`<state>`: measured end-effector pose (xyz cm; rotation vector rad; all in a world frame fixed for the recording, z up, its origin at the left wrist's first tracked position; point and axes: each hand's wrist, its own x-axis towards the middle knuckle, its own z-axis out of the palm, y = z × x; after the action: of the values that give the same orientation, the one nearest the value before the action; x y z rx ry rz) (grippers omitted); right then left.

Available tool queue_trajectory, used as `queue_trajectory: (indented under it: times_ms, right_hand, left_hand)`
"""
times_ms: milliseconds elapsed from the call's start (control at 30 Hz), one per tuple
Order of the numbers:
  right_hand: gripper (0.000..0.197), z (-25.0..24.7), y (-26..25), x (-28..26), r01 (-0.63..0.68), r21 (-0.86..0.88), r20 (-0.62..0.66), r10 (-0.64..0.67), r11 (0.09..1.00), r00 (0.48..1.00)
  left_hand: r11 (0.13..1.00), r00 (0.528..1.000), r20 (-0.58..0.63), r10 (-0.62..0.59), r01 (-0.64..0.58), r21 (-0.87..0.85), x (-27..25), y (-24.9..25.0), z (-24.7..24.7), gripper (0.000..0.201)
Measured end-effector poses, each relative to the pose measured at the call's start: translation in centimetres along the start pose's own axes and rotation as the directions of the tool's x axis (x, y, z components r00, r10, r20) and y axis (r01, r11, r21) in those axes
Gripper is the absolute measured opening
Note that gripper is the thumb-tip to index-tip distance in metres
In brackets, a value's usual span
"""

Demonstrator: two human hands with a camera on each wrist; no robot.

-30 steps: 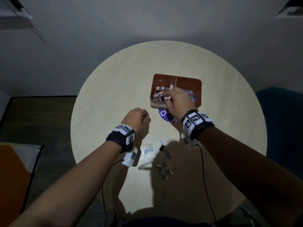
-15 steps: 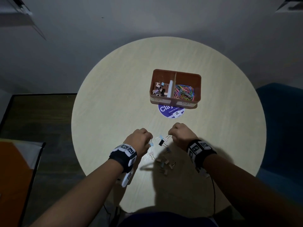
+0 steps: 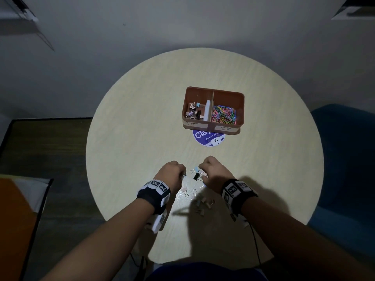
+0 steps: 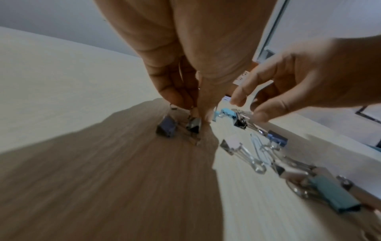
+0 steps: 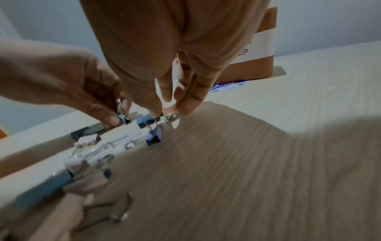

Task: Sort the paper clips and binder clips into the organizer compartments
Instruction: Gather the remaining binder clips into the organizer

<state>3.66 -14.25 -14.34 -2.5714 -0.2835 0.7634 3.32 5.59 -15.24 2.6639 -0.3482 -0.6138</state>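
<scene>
A brown two-part organizer (image 3: 210,125) stands on the round table; its left compartment holds binder clips (image 3: 193,112) and its right compartment holds coloured paper clips (image 3: 224,115). Loose binder clips (image 3: 200,203) lie near the table's front, with a black clip (image 3: 196,176) between my hands. My left hand (image 3: 183,175) pinches a small dark binder clip (image 4: 194,125) that still touches the table, beside a blue-grey clip (image 4: 167,128). My right hand (image 3: 203,173) has thumb and fingertips closed on a pale pink binder clip (image 5: 169,109) at the pile's right edge.
A round purple sticker (image 3: 209,136) lies partly under the organizer's front. The pale wood table (image 3: 142,118) is bare to the left and right. A blue seat (image 3: 345,159) stands at the right, and an orange object (image 3: 12,220) on the floor at the left.
My right hand left the organizer's binder clip compartment and came back down to the loose pile. My left hand also dropped to the pile, and both now pinch clips.
</scene>
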Motion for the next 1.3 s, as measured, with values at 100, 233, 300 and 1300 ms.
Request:
queue_trajectory:
  times_ms: [100,233,300,1300]
  right_hand:
    - [0.039,0.1,0.0,0.0,-0.024,-0.008,-0.007,0.024,1.000,1.000]
    - [0.033,-0.2,-0.1,0.1,-0.024,-0.010,-0.020,0.024,1.000,1.000]
    - [0.026,-0.5,-0.2,0.3,-0.015,-0.013,-0.029,0.014,1.000,0.999]
    - [0.011,-14.4,-4.3,6.3,0.127,0.102,-0.526,-0.055,0.987,0.849]
  left_hand:
    - [0.995,0.998,0.013,-0.066,0.067,-0.079,-0.4,-0.5,-0.6,0.022]
    - [0.951,0.981,-0.026,-0.192,0.180,-0.251,-0.5,-0.8,-1.7,0.016]
    - [0.889,0.954,-0.046,-0.297,0.258,-0.377,-0.4,-0.5,-2.2,0.017]
    - [0.934,0.915,-0.353,-0.197,0.065,-0.352,8.2,2.8,-13.6,0.009]
